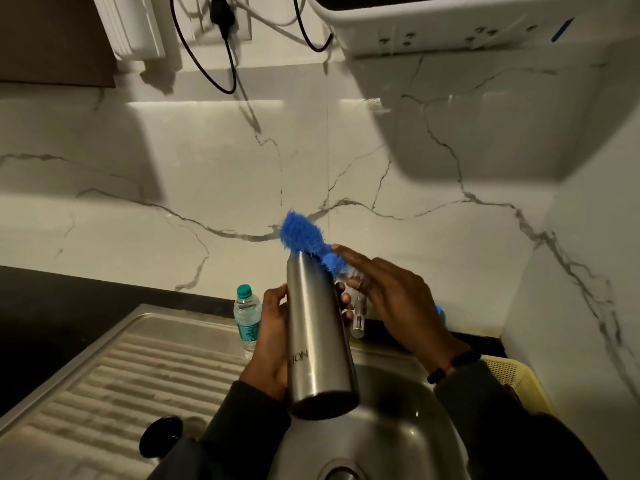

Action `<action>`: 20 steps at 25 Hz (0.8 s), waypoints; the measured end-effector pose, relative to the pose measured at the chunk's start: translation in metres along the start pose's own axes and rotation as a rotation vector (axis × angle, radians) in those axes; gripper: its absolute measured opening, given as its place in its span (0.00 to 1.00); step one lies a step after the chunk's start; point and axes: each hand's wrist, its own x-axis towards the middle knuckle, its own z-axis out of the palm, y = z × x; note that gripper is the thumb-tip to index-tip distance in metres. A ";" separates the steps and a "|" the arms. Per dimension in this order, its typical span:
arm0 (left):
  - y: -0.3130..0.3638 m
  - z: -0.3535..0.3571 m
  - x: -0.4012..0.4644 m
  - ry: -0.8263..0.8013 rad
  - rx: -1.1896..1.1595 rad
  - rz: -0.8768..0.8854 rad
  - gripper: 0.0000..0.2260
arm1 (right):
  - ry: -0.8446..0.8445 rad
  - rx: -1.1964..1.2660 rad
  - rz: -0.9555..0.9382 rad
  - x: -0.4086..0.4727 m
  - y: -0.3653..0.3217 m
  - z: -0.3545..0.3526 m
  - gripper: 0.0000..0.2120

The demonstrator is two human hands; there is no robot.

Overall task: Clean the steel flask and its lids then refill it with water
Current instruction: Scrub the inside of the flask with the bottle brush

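Note:
My left hand [272, 336] grips the steel flask [317, 337] around its middle, holding it over the sink [391, 431] with its base toward me and its neck pointing up and away. My right hand [393, 299] holds a blue bottle brush [304, 237] by its handle. The bristle head sits just above and behind the flask's neck, outside the flask. A black round lid [161, 436] lies on the ribbed drainboard at the lower left. The flask's mouth is hidden from me.
A small plastic water bottle [247, 318] with a green cap stands at the back of the drainboard [114, 379]. The tap [358, 315] is partly hidden behind my hands. A yellow basket [512, 379] sits right of the sink. A white appliance [485, 26] hangs overhead.

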 end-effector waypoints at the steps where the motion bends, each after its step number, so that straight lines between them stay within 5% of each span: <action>1: 0.001 -0.004 0.002 0.025 -0.001 0.008 0.32 | -0.033 0.062 0.013 -0.006 -0.002 0.002 0.29; 6: 0.010 -0.015 0.004 0.142 0.101 0.257 0.23 | -0.153 0.047 -0.134 -0.079 -0.018 -0.016 0.23; 9: 0.001 -0.019 -0.002 0.136 0.128 0.197 0.23 | -0.140 -0.092 -0.209 -0.081 -0.022 -0.019 0.21; 13: -0.006 -0.014 -0.004 0.001 0.105 -0.035 0.41 | 0.005 -0.069 -0.026 -0.032 -0.013 -0.007 0.32; 16: -0.001 -0.006 -0.006 -0.008 -0.067 -0.115 0.36 | 0.026 0.121 0.172 -0.014 -0.012 -0.006 0.27; 20: 0.005 0.001 -0.004 0.195 -0.317 -0.084 0.33 | 0.162 0.548 0.387 -0.039 -0.028 -0.010 0.21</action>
